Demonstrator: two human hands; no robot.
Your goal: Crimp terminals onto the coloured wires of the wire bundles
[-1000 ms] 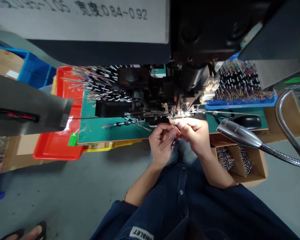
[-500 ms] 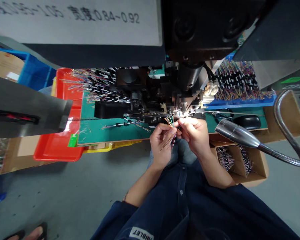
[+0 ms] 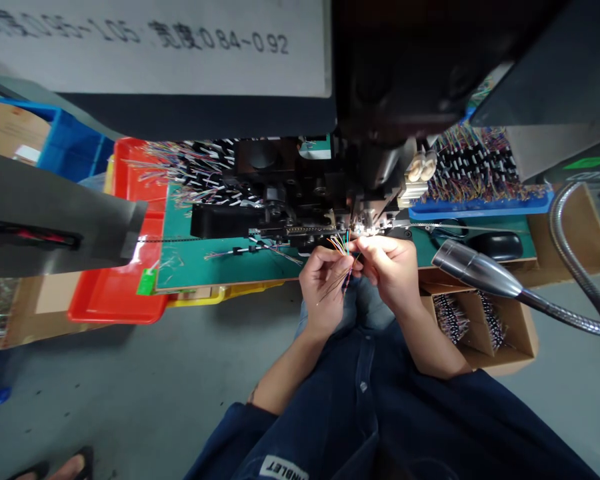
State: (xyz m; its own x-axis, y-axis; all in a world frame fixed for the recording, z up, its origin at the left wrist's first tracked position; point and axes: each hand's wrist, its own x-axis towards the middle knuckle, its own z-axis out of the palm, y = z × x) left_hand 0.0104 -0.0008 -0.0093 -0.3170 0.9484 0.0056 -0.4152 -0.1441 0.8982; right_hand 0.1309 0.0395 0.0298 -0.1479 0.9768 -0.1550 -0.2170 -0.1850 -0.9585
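Observation:
Pinched in my left hand (image 3: 324, 287) is a bundle of thin coloured wires (image 3: 338, 245), its ends fanned out toward the machine and more strands hanging below the fingers. My right hand (image 3: 391, 267) is closed beside it, thumb and forefinger pinching at one of the wires close to the machine's lit working point. Both hands sit just in front of the black crimping machine (image 3: 280, 200), almost touching each other. On the green bench top (image 3: 205, 270) to the left lies another wire harness (image 3: 250, 249) with black sleeves.
A metal gooseneck lamp (image 3: 480, 270) reaches in from the right. Wire bundles fill a blue tray (image 3: 480, 208) behind and a cardboard box (image 3: 517, 353) below. Red trays (image 3: 117, 303) stand at the left. Scissors (image 3: 447, 230) lie near a black mouse-like object (image 3: 500, 245).
The machine's upper part looks slightly shifted and darker as the view moves a little. Both hands stay nearly in place, still at the wire bundle.

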